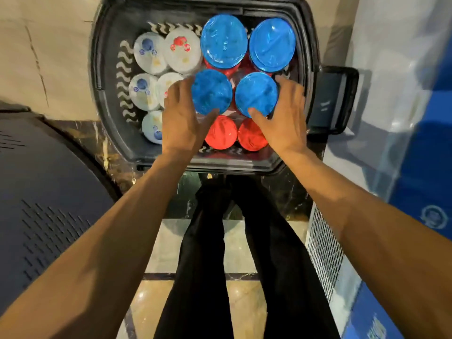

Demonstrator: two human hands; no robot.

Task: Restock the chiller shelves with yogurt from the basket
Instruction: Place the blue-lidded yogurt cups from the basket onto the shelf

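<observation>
Yogurt tubs (223,40) show glossy blue lids; left hand (181,121) grips left tub (211,91), right hand (285,123) right tub (256,94).

You are looking straight down into a dark basket (96,57) on the floor (163,250), with your legs in black trousers (208,241) below it. Your left hand (179,121) grips the left blue-lidded tub (211,91), thumb on its near edge and fingers down its left side. Your right hand (285,123) grips the right blue-lidded tub (256,94) in the mirrored way. Two more blue-lidded tubs (223,40) stand behind them, and two red-lidded tubs (221,133) sit between your wrists. White yogurt cups (149,52) with fruit prints fill the basket's left side.
</observation>
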